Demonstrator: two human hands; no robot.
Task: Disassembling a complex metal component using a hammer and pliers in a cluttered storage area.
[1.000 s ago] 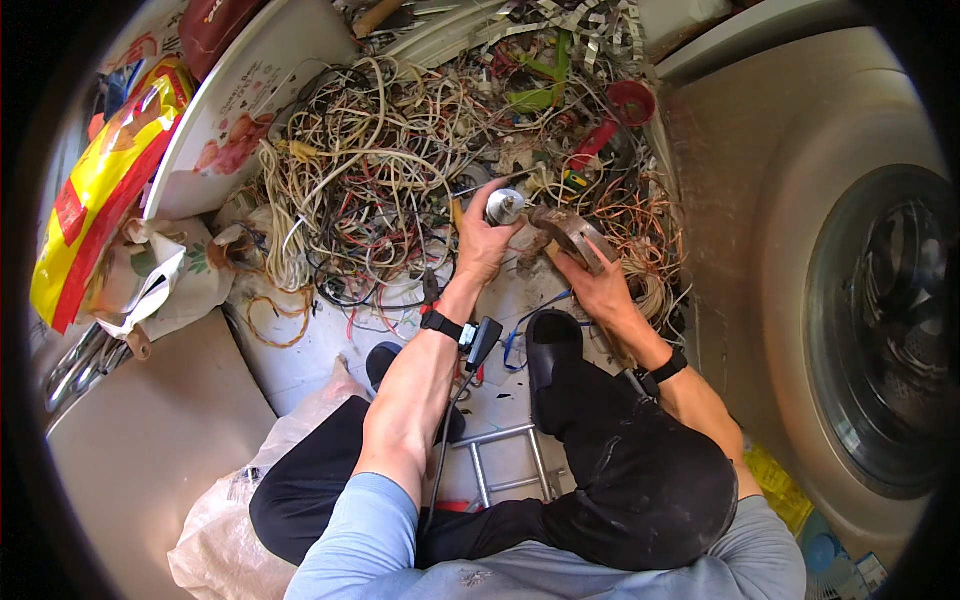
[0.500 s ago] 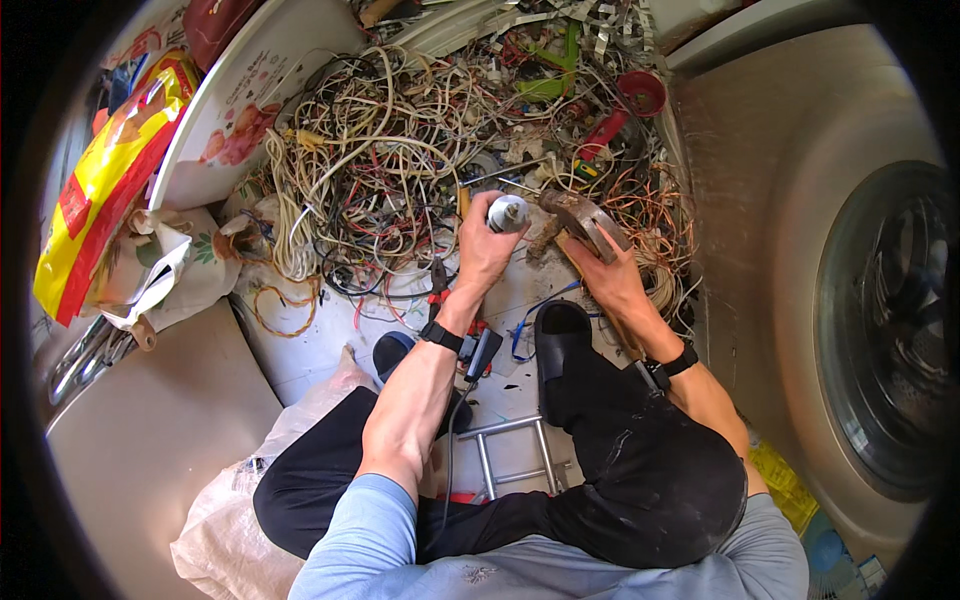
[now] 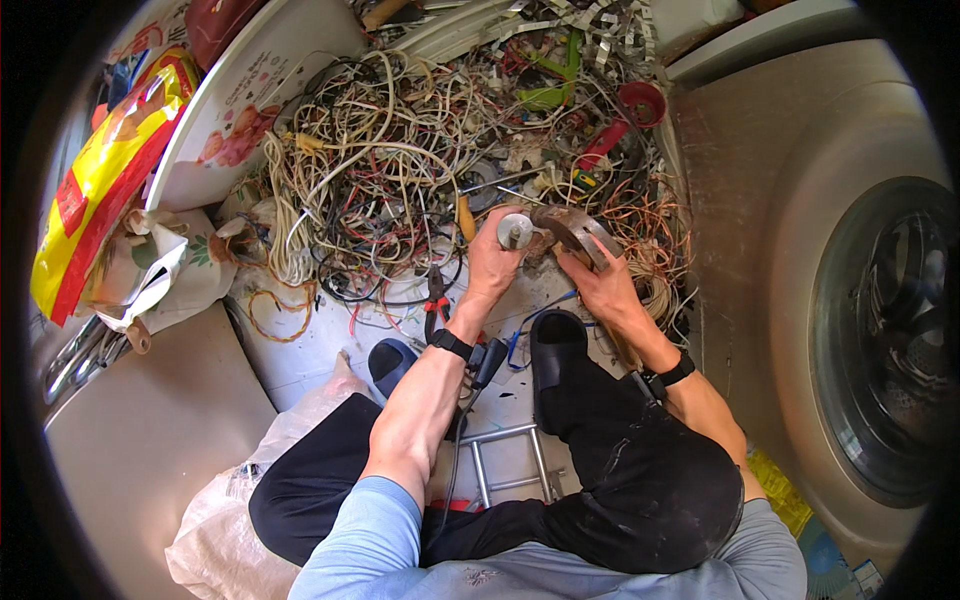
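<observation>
My left hand point(image 3: 488, 268) is closed around a silver metal cylinder point(image 3: 515, 231), held with its round end up; its exact kind I cannot make out. My right hand point(image 3: 603, 290) grips a hammer point(image 3: 572, 228) close below its head, and the wooden handle runs down under my right forearm. The hammer's worn steel head is right beside the cylinder; whether they touch I cannot tell. A yellow handle point(image 3: 466, 218) lies by the left fingers. Red-and-black pliers point(image 3: 436, 290) lie on the floor beside my left wrist.
A large heap of tangled wires point(image 3: 370, 160) spreads beyond my hands, with a red funnel-ended tool point(image 3: 640, 104) on it. To the right stands a front-loading washing machine point(image 3: 780, 300). A white sack point(image 3: 250, 500) and a metal frame point(image 3: 510, 435) are near my legs.
My left hand has shifted slightly right and down, tilting the cylinder's end. The hammer head has come a little left and lower, closer to the cylinder.
</observation>
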